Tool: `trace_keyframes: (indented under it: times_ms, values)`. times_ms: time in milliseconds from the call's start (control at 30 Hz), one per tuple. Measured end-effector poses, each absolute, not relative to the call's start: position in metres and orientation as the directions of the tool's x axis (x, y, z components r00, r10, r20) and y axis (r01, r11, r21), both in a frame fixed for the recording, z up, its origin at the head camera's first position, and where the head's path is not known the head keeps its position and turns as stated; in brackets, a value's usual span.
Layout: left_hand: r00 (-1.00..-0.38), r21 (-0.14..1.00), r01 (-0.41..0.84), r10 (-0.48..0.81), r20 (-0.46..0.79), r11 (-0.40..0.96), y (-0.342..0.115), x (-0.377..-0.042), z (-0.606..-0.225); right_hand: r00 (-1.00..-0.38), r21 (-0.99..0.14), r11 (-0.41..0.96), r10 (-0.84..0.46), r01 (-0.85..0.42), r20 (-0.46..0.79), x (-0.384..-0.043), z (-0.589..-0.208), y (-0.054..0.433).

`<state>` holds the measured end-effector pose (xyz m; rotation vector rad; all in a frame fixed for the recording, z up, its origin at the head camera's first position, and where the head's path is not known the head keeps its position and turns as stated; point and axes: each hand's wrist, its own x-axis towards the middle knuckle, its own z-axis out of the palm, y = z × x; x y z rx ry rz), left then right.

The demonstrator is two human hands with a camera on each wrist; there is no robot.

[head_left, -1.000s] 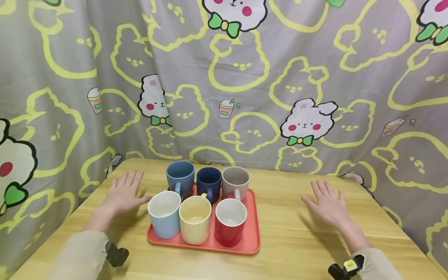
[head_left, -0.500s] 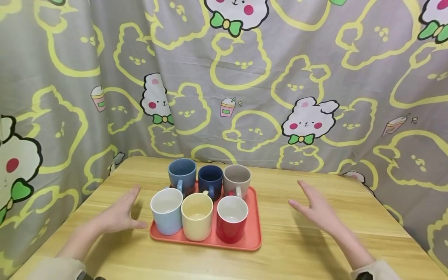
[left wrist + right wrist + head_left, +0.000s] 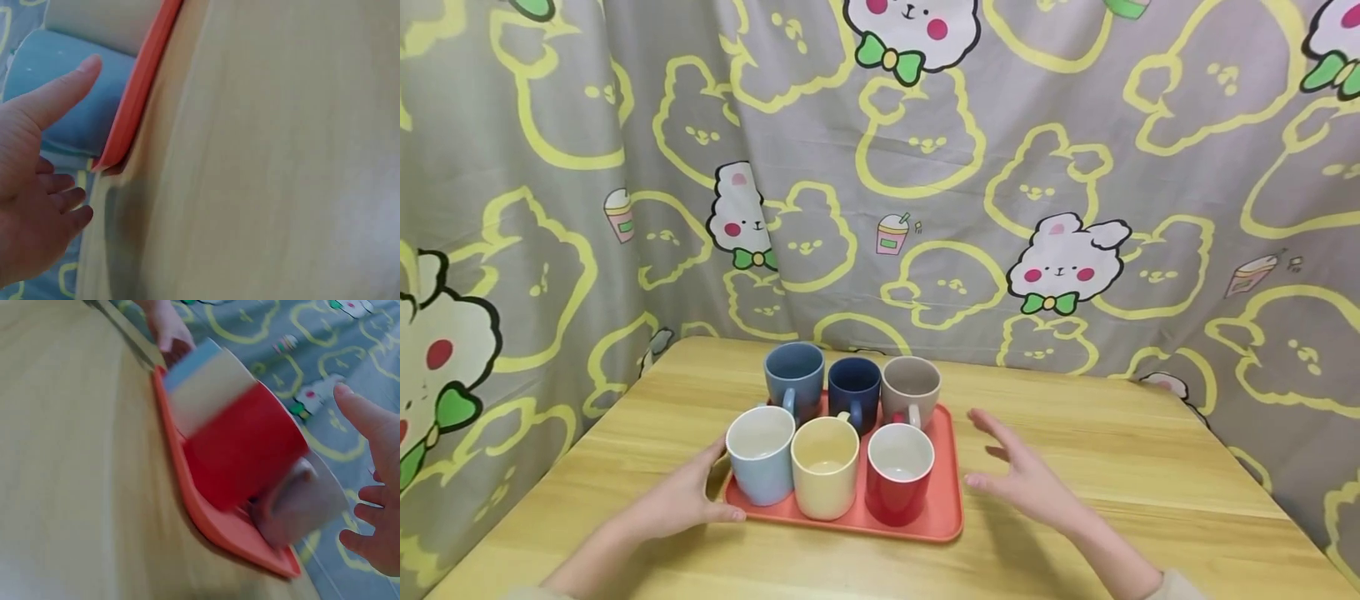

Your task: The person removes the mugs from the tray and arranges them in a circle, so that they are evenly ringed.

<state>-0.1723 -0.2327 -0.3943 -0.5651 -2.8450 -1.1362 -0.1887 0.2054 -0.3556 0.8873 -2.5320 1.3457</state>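
Observation:
A coral-red tray point(image 3: 953, 492) bears two rows of mugs. In front stand a light blue mug point(image 3: 762, 467), a cream mug point(image 3: 824, 479) and a red mug point(image 3: 898, 492). Behind them are a blue mug point(image 3: 793, 379), a navy mug point(image 3: 853, 392) and a grey mug point(image 3: 912, 387). My left hand point(image 3: 673, 498) is at the tray's left end, thumb at the front left corner and fingers beside the light blue mug. To the right of the tray, my right hand point(image 3: 1033, 483) is held apart from it, thumb and fingers spread and nothing in them.
The wooden table point(image 3: 1075, 400) extends around the tray on every side. A grey curtain point(image 3: 940, 208) with yellow outlines and cartoon rabbits hangs behind the table and along its sides.
Both hands have come inward from the sides toward the tray, turning from palms down to palms facing each other. The tray and mugs stay in place on the table.

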Motion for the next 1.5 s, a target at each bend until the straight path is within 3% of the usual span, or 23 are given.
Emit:
trace_keyframes:
  times_ms: [200, 467, 633, 1500]
  values:
    - [-0.931, 0.733, 0.318, 0.343, 0.122, 0.602, -0.229, -0.17, -0.401, -0.775, -0.747, 0.329, -0.507, -0.578, 0.377, -0.185, -0.365, 0.178]
    - [-0.936, 0.818, 0.245, 0.346, 0.06, 0.521, -0.228, -0.171, -0.405, -0.858, -0.829, 0.355, -0.446, -0.432, 0.256, -0.184, -0.371, 0.149]
    - [-0.926, 0.844, 0.264, 0.368, 0.086, 0.466, -0.226, -0.172, -0.409, -0.896, -0.845, 0.386, -0.388, -0.371, 0.216, -0.186, -0.373, 0.14]
    - [-0.891, 0.935, 0.184, 0.453, 0.028, 0.304, -0.241, -0.179, -0.408, -0.897, -0.763, 0.497, -0.367, -0.413, 0.246, -0.194, -0.372, 0.134]
